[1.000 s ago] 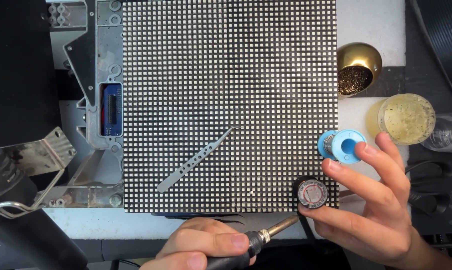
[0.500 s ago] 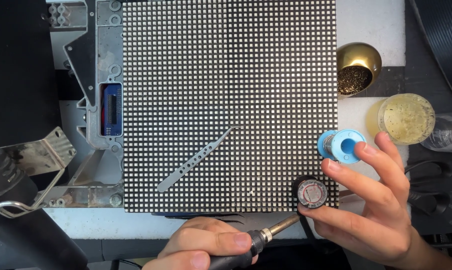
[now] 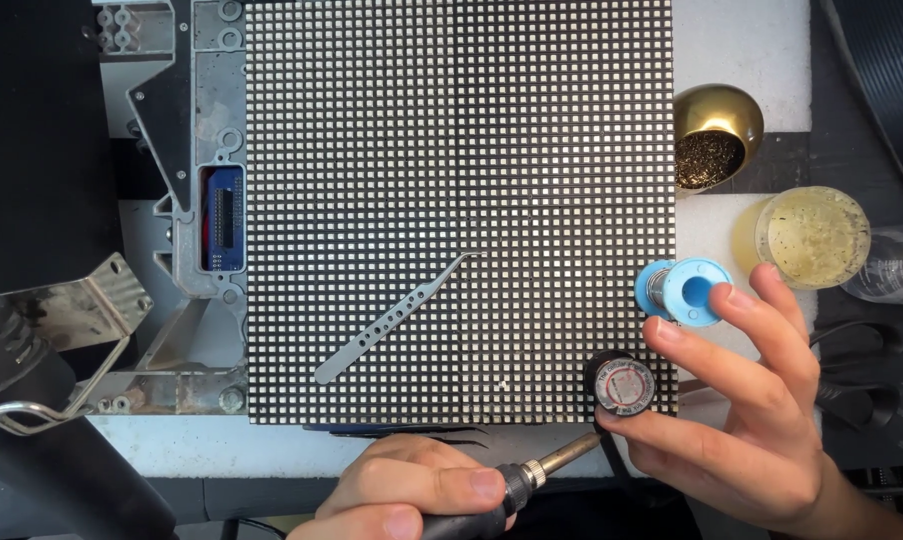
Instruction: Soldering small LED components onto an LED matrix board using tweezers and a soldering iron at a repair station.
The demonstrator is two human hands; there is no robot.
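My right hand (image 3: pixel 742 420) pinches a small round tin (image 3: pixel 622 384) at the lower right corner of the dotted panel (image 3: pixel 460 200), fingers closed around it, while my left hand (image 3: pixel 407 492) is clenched on a soldering iron (image 3: pixel 512 484) whose tip points at the tin; just beside my right fingertips sits a blue spool (image 3: pixel 687 291), with bent tweezers (image 3: pixel 397 318) lying on the panel, a brass bowl (image 3: pixel 717 135) and a yellowish jar (image 3: pixel 812 236) further right

1 head view, straight down, close above LED panel (image 3: pixel 460 205), hands at bottom edge
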